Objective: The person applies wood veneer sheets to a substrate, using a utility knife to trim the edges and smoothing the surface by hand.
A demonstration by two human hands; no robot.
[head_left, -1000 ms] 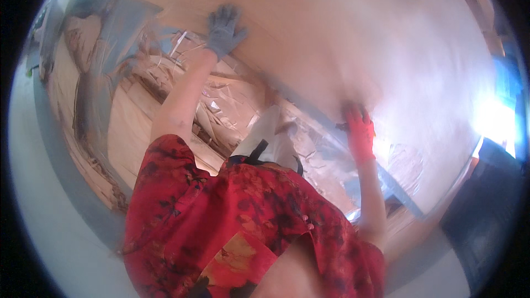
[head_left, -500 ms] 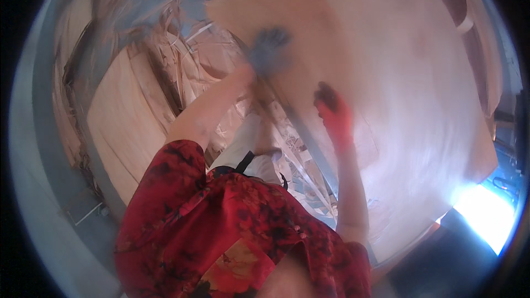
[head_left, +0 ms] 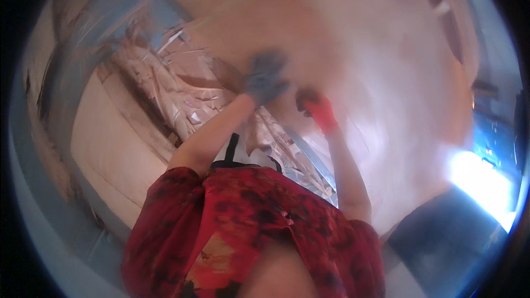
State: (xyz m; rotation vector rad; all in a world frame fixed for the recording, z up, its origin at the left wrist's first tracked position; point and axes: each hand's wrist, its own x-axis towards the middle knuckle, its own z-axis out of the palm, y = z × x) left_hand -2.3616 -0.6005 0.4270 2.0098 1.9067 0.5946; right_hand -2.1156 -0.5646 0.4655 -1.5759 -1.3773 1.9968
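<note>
My left hand (head_left: 265,76) wears a grey glove and lies, blurred and with fingers apart, on or just above a large pale wooden sheet (head_left: 381,49). My right hand (head_left: 316,109) wears a red glove with dark fingertips and is curled close to the right of my left hand, over the same sheet. Whether it holds anything is hidden by blur. Broken veneer scraps (head_left: 193,94) lie in a heap left of and below the sheet, near my forearms.
Curved wooden pieces (head_left: 116,132) lie on the left, beside a grey-blue surface (head_left: 33,187). A narrow metal strip (head_left: 309,152) runs below my hands. At the right are a dark panel (head_left: 436,243) and a bright opening (head_left: 480,182).
Both hands have come closer together, my left moving right and down, my right moving left with its fingers more curled. The view has also turned, shifting the sheet and scraps.
</note>
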